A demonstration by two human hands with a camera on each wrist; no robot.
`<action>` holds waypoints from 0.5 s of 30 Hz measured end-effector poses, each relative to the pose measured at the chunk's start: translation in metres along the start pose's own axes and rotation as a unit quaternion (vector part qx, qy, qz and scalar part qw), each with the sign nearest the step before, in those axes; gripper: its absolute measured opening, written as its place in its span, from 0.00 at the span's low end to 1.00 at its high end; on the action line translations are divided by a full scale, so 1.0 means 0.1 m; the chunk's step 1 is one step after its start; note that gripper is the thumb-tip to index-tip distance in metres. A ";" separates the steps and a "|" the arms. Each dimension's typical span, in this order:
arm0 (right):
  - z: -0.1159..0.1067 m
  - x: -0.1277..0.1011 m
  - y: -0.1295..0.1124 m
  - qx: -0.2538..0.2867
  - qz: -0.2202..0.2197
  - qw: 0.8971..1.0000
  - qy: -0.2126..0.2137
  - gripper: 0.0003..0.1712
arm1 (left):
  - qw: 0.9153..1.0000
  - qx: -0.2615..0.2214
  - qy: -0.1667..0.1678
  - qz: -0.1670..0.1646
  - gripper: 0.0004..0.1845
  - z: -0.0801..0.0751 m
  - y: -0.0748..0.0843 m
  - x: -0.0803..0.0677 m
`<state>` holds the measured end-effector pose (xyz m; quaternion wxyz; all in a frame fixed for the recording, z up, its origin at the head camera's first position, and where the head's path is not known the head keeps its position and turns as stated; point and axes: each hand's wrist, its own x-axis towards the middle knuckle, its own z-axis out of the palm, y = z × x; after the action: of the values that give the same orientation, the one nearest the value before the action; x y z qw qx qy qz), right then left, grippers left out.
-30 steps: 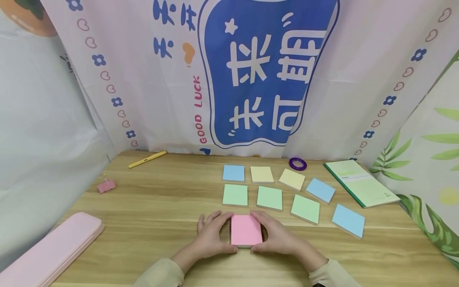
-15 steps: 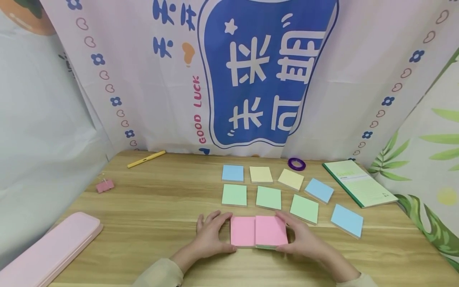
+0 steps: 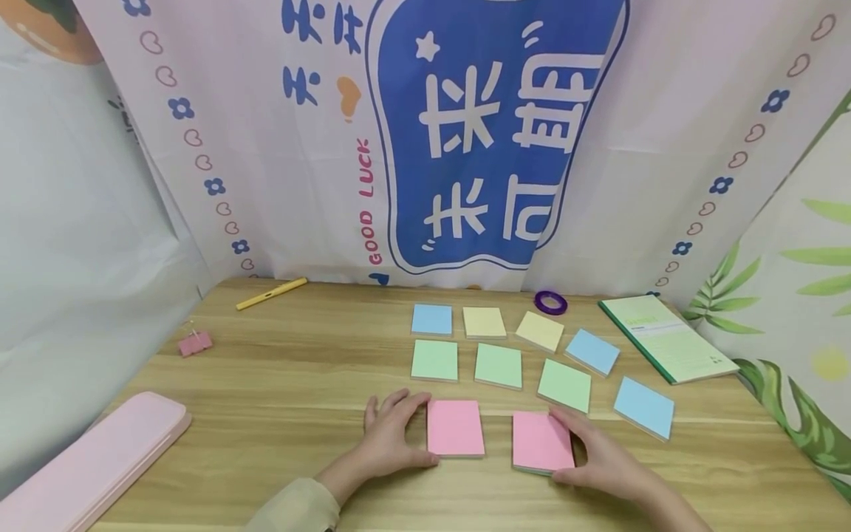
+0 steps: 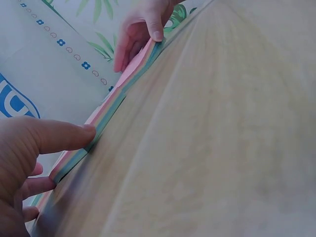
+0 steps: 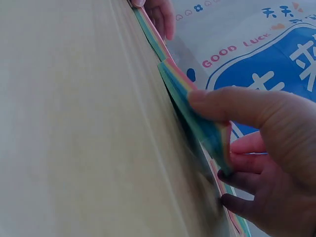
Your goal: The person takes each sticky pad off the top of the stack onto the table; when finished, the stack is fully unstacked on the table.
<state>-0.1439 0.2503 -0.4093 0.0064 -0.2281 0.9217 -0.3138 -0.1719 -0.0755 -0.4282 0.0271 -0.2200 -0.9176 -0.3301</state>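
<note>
Two pink sticky note pads lie side by side at the front middle of the table. My left hand pinches the left pink pad by its left side, thumb at the near edge and fingers at the far one. My right hand grips the right pink pad from its right side. In the right wrist view that sticky note pad tilts up off the wood, with a dark shadow under it. Its edge shows pink, yellow, green and blue layers. Similar stripes run along the left sticky note pad in the left wrist view.
Behind the hands are green pads, blue pads and yellow pads. A purple tape ring and a green notebook lie beyond. Leftward are a yellow pen, a pink binder clip and a pink case.
My right hand has carried the upper pink pad off the lower one, moving right and slightly nearer, so a gap now parts them. The left hand has kept its place on the lower pad.
</note>
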 end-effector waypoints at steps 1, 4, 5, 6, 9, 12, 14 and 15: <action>-0.01 -0.01 0.00 -0.009 -0.002 1.000 0.000 0.49 | 1.000 0.000 0.000 0.000 0.46 0.00 0.00 0.00; -0.02 -0.03 0.00 -0.026 -0.002 1.000 -0.008 0.49 | 1.000 0.000 -0.001 -0.001 0.45 -0.01 0.00 0.00; -0.02 -0.03 0.00 -0.026 -0.002 1.000 -0.011 0.49 | 1.000 0.000 -0.002 -0.001 0.46 -0.02 0.00 -0.01; -0.02 -0.04 0.00 -0.024 0.002 1.000 -0.015 0.50 | 1.000 -0.003 -0.004 -0.001 0.46 -0.02 0.00 -0.01; -0.05 -0.03 -0.01 0.000 0.020 1.000 -0.024 0.50 | 1.000 -0.016 -0.009 -0.002 0.46 -0.03 -0.01 -0.01; -0.12 0.00 -0.03 0.022 0.018 0.999 -0.025 0.50 | 0.999 -0.038 -0.021 -0.005 0.46 -0.06 -0.02 -0.02; -0.17 0.03 -0.03 0.016 0.002 1.000 -0.020 0.48 | 0.998 -0.053 -0.029 -0.005 0.46 -0.10 -0.04 -0.02; -0.21 0.05 -0.05 0.008 -0.002 1.000 -0.022 0.48 | 0.997 -0.067 -0.035 -0.005 0.45 -0.13 -0.04 -0.02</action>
<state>-0.1493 0.2568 -0.3894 0.0280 -0.2367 0.9183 -0.3162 -0.1734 -0.0873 -0.4211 -0.0211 -0.2282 -0.8950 -0.3828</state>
